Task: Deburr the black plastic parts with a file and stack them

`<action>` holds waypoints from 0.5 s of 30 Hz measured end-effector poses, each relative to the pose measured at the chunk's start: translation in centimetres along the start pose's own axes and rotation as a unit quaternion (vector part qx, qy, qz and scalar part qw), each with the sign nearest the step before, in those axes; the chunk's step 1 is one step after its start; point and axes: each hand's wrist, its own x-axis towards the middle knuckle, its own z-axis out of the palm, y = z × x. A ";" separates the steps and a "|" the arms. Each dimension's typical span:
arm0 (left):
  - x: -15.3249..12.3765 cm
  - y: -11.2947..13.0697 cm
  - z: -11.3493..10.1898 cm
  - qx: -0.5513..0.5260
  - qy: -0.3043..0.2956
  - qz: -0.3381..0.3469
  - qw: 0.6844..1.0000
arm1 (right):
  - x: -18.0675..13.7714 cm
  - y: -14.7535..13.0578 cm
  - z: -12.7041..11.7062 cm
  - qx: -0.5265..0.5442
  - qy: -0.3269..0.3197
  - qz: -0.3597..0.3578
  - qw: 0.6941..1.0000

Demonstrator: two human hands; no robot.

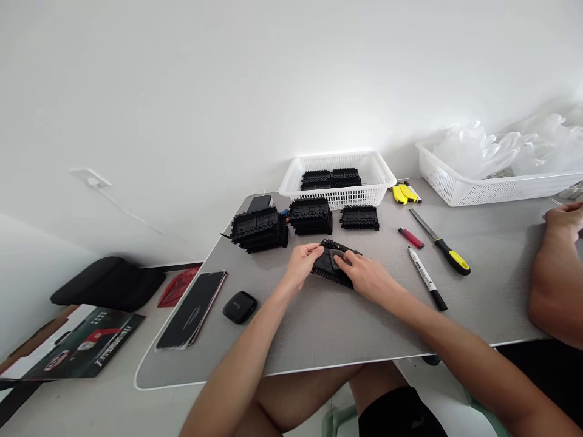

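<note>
A black ridged plastic part (324,265) is tilted just above or on the grey table, between my two hands. My left hand (300,267) pinches its left edge, thumb on top. With closed fingers, my right hand (368,276) presses a small dark grey pad (336,260) against the part's face; the pad's material is too small to tell. Behind the hands stand a left stack of similar black parts (257,227), a middle stack (311,213) and a lower pile (359,216) on the right.
A white basket (337,197) behind holds more black parts. Rightward lie a yellow-handled file (449,255), a marker (427,278), a red lighter (411,237) and yellow-handled tools (404,193). Leftward are a phone (194,309) and black case (240,307). Another person's arm (558,267) rests far right.
</note>
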 end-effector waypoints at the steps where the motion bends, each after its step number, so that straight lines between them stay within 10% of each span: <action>1: 0.0 -0.1 -0.1 0.005 0.006 -0.006 1.000 | -0.2 0.1 -0.1 0.009 -0.008 0.008 1.000; 8: 0.4 -0.8 0.0 0.038 0.038 0.012 0.998 | -0.5 0.2 -0.5 0.061 0.059 0.091 0.992; 15: -0.1 -0.2 0.3 -0.005 -0.020 -0.007 1.000 | 0.8 0.8 0.8 0.054 0.049 -0.112 0.991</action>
